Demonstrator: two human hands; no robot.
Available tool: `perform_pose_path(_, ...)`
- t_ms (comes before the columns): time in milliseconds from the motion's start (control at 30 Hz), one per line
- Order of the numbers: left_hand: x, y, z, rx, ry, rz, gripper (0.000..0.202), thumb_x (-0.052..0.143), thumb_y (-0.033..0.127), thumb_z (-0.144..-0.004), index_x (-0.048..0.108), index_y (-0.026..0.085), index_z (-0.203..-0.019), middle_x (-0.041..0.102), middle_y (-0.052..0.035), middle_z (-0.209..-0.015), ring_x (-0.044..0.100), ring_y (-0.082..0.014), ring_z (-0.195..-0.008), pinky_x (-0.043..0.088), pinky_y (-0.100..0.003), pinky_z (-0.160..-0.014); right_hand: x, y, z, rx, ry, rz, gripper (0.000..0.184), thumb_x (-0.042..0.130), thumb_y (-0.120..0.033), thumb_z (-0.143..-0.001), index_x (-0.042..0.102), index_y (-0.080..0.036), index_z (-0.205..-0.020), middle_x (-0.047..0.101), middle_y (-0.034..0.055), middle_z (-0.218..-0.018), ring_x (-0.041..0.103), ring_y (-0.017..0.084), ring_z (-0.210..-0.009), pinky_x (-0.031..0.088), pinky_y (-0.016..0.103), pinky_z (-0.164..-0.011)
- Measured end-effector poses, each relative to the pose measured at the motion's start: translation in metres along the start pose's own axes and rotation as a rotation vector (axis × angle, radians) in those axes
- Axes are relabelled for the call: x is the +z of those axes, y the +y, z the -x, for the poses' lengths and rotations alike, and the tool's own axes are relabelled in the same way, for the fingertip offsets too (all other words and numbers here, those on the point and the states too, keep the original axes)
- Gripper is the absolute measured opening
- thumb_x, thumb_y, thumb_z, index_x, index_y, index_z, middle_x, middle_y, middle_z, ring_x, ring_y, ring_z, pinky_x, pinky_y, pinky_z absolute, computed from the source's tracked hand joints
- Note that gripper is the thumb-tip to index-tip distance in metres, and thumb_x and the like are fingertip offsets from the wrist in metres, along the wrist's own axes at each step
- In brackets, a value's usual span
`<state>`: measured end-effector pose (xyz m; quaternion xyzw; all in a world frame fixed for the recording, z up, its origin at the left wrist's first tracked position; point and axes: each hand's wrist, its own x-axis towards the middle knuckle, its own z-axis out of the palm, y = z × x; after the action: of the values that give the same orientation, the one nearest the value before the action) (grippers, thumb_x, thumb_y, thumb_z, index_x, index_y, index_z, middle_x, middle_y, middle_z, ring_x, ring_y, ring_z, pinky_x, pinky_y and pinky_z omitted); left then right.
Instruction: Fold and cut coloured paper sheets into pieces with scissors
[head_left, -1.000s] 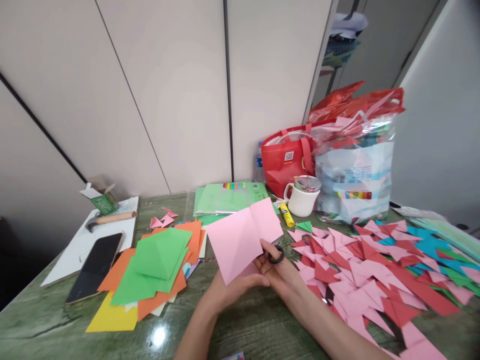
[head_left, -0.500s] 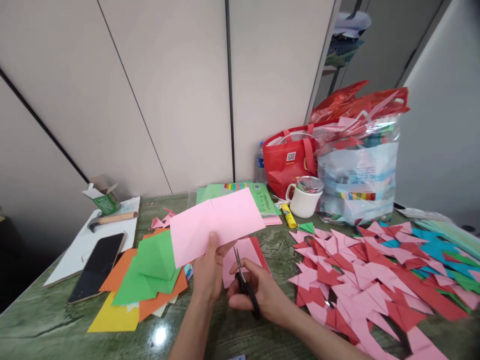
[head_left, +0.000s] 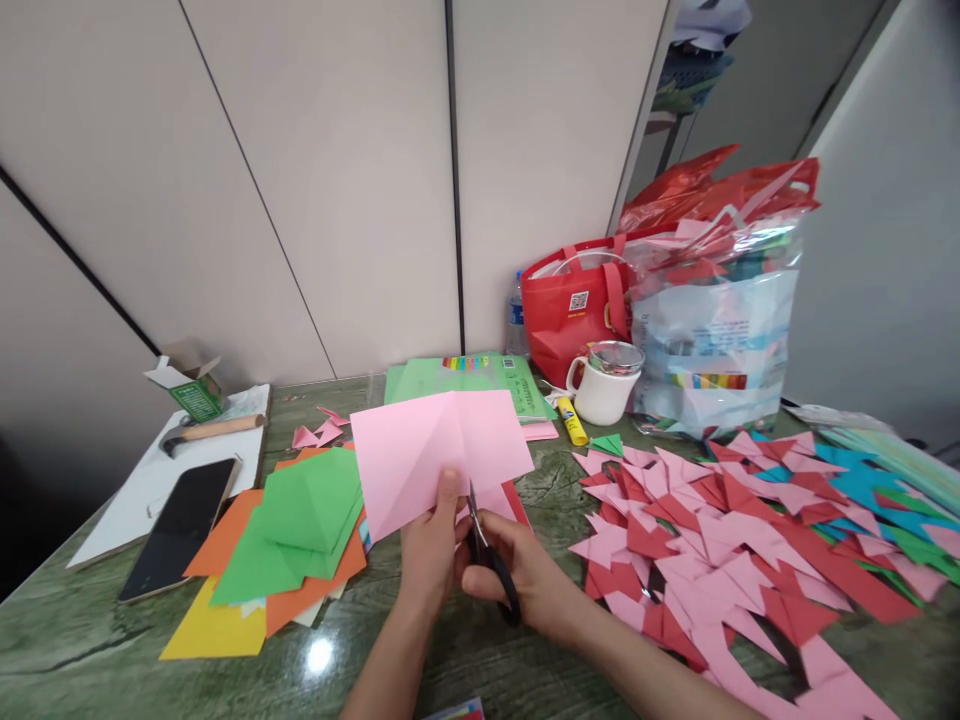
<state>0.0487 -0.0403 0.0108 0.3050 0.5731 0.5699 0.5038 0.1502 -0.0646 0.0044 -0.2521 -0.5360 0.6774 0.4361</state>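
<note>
My left hand [head_left: 429, 548] pinches the lower edge of a creased pink paper sheet [head_left: 439, 452] and holds it up above the green table [head_left: 90, 640]. My right hand [head_left: 517, 578] grips black-handled scissors [head_left: 491, 560], whose blades point up and meet the sheet's lower edge beside my left thumb. Under the sheet another pink piece [head_left: 496, 500] lies on a red one.
A stack of green, orange and yellow paper [head_left: 285, 540] lies at the left, beside a black phone [head_left: 180, 528] and a hammer [head_left: 206, 432]. Several folded pink, red and blue pieces [head_left: 720, 520] cover the right side. Behind stand a white mug [head_left: 602, 390], a glue stick [head_left: 571, 422], a red bag [head_left: 574, 315] and a plastic bag [head_left: 709, 330].
The right hand swung the scissors from behind the sheet to below it and brought the blades to its lower edge. The left hand turned the sheet more level and shifted its grip.
</note>
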Motion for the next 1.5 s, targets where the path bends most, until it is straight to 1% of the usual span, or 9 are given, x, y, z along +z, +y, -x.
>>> perform_pose_path(67, 0.002, 0.002, 0.003, -0.037, -0.014, -0.006, 0.041, 0.061, 0.053, -0.059, 0.06, 0.012, -0.06, 0.062, -0.0055, -0.06, 0.055, -0.0129, -0.052, 0.045, -0.023, -0.048, 0.0, 0.0, -0.001, -0.016, 0.017, 0.016, 0.041, 0.068, -0.048, -0.06, 0.05, -0.017, -0.077, 0.046, -0.0018, -0.069, 0.038, 0.01, -0.059, 0.03, 0.022, -0.053)
perform_pose_path(133, 0.002, 0.006, 0.005, -0.033, -0.001, -0.023, 0.039, 0.062, 0.051, -0.059, 0.061, 0.013, -0.06, 0.062, -0.0056, -0.061, 0.056, -0.0141, -0.053, 0.045, -0.024, -0.049, -0.001, 0.002, -0.002, -0.031, 0.034, 0.018, 0.04, 0.068, -0.047, -0.06, 0.05, -0.017, -0.079, 0.046, -0.0019, -0.069, 0.039, 0.011, -0.059, 0.031, 0.022, -0.054)
perform_pose_path(300, 0.0, 0.008, 0.006, 0.094, -0.023, -0.171, 0.035, 0.06, 0.049, -0.063, 0.064, 0.015, -0.073, 0.067, -0.0062, -0.071, 0.06, -0.0179, -0.066, 0.047, -0.026, -0.058, -0.006, 0.007, -0.004, -0.054, 0.055, 0.034, 0.038, 0.068, -0.047, -0.062, 0.049, -0.018, -0.078, 0.046, -0.0015, -0.068, 0.041, 0.012, -0.062, 0.034, 0.023, -0.056)
perform_pose_path(433, 0.0, 0.006, 0.004, 0.182, -0.013, -0.156, 0.036, 0.06, 0.044, -0.065, 0.063, 0.015, -0.085, 0.067, -0.0065, -0.085, 0.061, -0.0175, -0.077, 0.046, -0.026, -0.072, -0.008, 0.003, -0.002, -0.038, 0.039, 0.056, 0.037, 0.067, -0.044, -0.063, 0.052, -0.017, -0.082, 0.045, -0.0023, -0.067, 0.04, 0.011, -0.06, 0.032, 0.022, -0.054)
perform_pose_path(567, 0.001, 0.006, 0.003, 0.148, -0.031, -0.102, 0.037, 0.061, 0.044, -0.064, 0.063, 0.013, -0.085, 0.067, -0.0085, -0.089, 0.061, -0.0185, -0.079, 0.046, -0.028, -0.075, -0.008, 0.002, -0.001, -0.046, 0.049, 0.085, 0.035, 0.066, -0.044, -0.065, 0.054, -0.017, -0.085, 0.046, -0.0018, -0.068, 0.04, 0.011, -0.06, 0.033, 0.022, -0.053)
perform_pose_path(767, -0.002, 0.004, 0.002, 0.17, -0.003, -0.145, 0.032, 0.063, 0.042, -0.062, 0.064, 0.017, -0.082, 0.067, -0.0065, -0.089, 0.06, -0.0181, -0.084, 0.044, -0.027, -0.078, -0.008, 0.003, -0.001, -0.035, 0.069, 0.117, 0.039, 0.066, -0.048, -0.063, 0.053, -0.017, -0.084, 0.044, -0.0023, -0.065, 0.039, 0.011, -0.059, 0.033, 0.022, -0.052)
perform_pose_path(1033, 0.002, 0.009, 0.005, 0.164, 0.028, -0.144, 0.032, 0.066, 0.041, -0.059, 0.064, 0.016, -0.08, 0.067, -0.007, -0.086, 0.06, -0.0198, -0.083, 0.044, -0.029, -0.077, -0.008, 0.004, -0.002, -0.015, 0.095, 0.105, 0.034, 0.067, -0.042, -0.063, 0.052, -0.017, -0.081, 0.042, -0.0043, -0.062, 0.036, 0.01, -0.056, 0.03, 0.022, -0.051)
perform_pose_path(1267, 0.001, 0.004, 0.003, 0.18, -0.027, -0.135, 0.037, 0.061, 0.045, -0.065, 0.062, 0.015, -0.086, 0.066, -0.008, -0.09, 0.06, -0.019, -0.082, 0.044, -0.03, -0.077, -0.009, 0.008, -0.002, -0.015, 0.122, 0.092, 0.035, 0.07, -0.041, -0.061, 0.052, -0.018, -0.078, 0.043, -0.0053, -0.06, 0.035, 0.01, -0.054, 0.027, 0.021, -0.05)
perform_pose_path(1500, -0.001, 0.001, 0.001, 0.182, -0.049, -0.125, 0.042, 0.06, 0.046, -0.065, 0.061, 0.015, -0.093, 0.064, -0.0091, -0.098, 0.059, -0.0199, -0.088, 0.043, -0.032, -0.083, -0.009, 0.01, -0.002, -0.015, 0.145, 0.076, 0.034, 0.072, -0.038, -0.059, 0.052, -0.016, -0.076, 0.043, -0.005, -0.061, 0.035, 0.009, -0.055, 0.027, 0.02, -0.05)
